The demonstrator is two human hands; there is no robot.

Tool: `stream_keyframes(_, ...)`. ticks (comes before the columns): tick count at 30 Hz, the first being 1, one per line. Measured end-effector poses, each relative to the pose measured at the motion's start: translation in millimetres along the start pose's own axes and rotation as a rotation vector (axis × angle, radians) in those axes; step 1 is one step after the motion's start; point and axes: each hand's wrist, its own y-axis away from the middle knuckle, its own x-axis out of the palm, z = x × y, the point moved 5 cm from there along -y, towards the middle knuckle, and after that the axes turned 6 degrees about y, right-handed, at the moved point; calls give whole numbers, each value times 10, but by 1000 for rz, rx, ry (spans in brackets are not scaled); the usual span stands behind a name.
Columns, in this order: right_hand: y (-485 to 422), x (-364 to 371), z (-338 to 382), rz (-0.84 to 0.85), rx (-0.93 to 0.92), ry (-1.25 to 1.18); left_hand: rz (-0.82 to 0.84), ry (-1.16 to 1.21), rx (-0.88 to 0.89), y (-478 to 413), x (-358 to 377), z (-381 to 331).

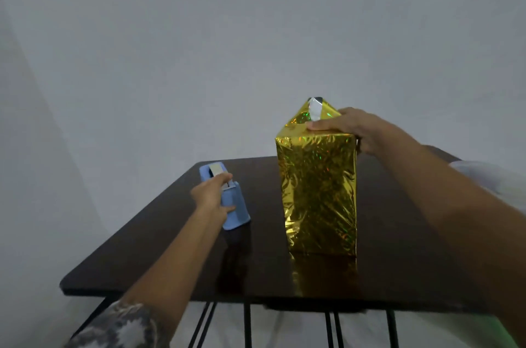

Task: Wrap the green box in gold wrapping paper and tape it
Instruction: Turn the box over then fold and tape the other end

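Observation:
A tall box wrapped in shiny gold paper (318,194) stands upright on the dark table (159,256); no green shows. Its top paper is folded up into a peak with a silver inner flap (315,109) showing. My right hand (350,128) rests on the top of the box, fingers pressing the folded paper down and thumb round the right edge. To the left, my left hand (212,195) holds the blue tape dispenser (230,205) on the table, with the fingertips at the strip of tape by its cutter.
The table is small, with thin black metal legs (247,327) below its front edge. A white object (484,176) lies at the table's far right behind my right arm. Pale wall fills the background.

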Motion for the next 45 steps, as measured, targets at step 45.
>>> stream_keyframes(45,6,5,-11,-51,11,-81,-22,336,119,68,-94,497)
